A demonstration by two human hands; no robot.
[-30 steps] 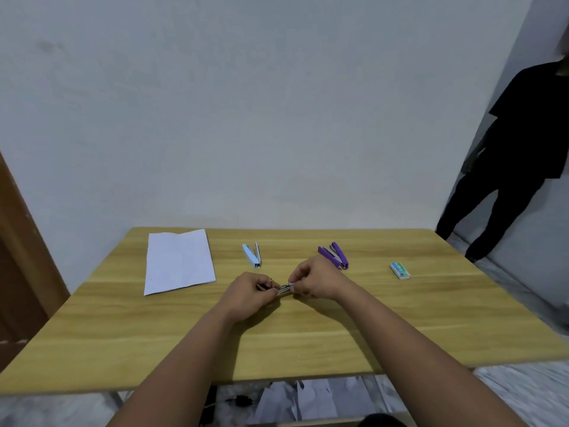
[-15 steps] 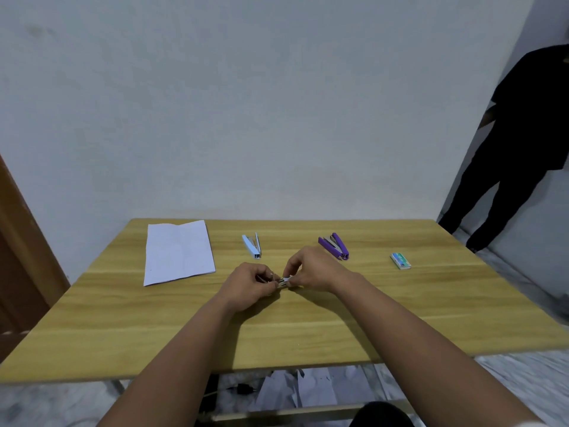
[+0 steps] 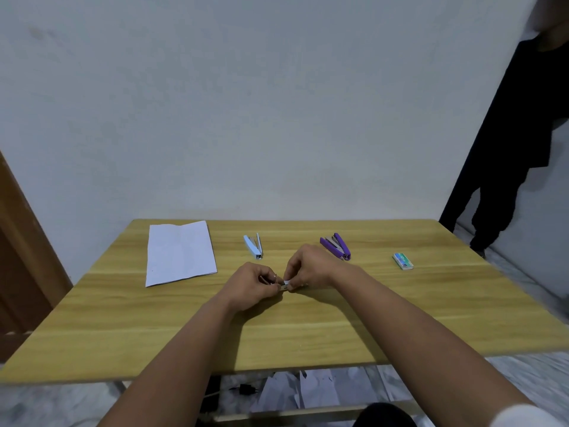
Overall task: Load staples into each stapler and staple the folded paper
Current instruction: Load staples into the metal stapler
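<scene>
- left hand [image 3: 252, 285] mid-table, fingers curled, pinching one end of a small stapler [image 3: 284, 285]
- right hand [image 3: 309, 268] just beside it, fingertips pinching the stapler's other end, at a small white bit; too small to tell what
- both hands nearly touching, low over the table [image 3: 400, 318]
- folded paper [image 3: 180, 252] flat near far-left corner
- light blue stapler [image 3: 253, 246] lying open near far edge, between the paper and the hands
- purple stapler [image 3: 335, 245] open, just behind right hand
- staple box [image 3: 402, 261] toward right edge, well apart from hands
- person in black [image 3: 520, 134] standing past far-right corner
</scene>
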